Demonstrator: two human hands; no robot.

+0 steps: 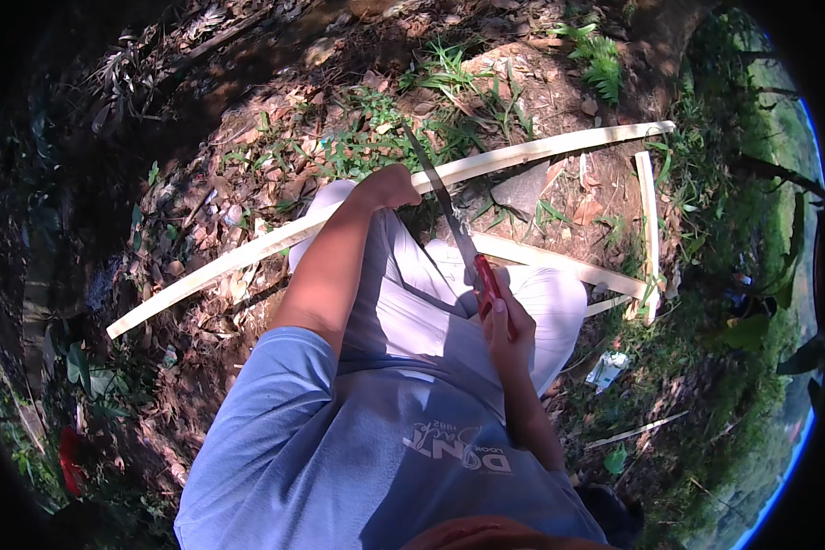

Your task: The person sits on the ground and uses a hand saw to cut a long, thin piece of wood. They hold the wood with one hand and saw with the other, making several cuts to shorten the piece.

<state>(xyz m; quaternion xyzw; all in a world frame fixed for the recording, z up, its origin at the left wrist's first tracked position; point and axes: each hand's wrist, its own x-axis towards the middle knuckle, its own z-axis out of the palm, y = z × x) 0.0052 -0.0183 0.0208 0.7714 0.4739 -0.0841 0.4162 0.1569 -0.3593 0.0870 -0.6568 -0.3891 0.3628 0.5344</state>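
A long pale wooden strip [541, 148] lies across my lap, running from the lower left to the upper right. My left hand [392, 187] is closed round it near its middle, over my knee. In my right hand [507, 323] is the red handle of a handsaw [453, 218], held by wrapped fingers. Its long, narrow, dark blade points up and to the left and crosses the strip just right of my left hand. Whether the teeth have cut into the wood is too small to tell.
Beyond my right knee lie another pale strip [559, 262] and a shorter upright-looking one [649, 229], meeting at a corner. A flat grey stone [521, 191] rests under the long strip. Dry leaves, grass and a fern [601, 71] cover the ground; a white wrapper [607, 370] lies at right.
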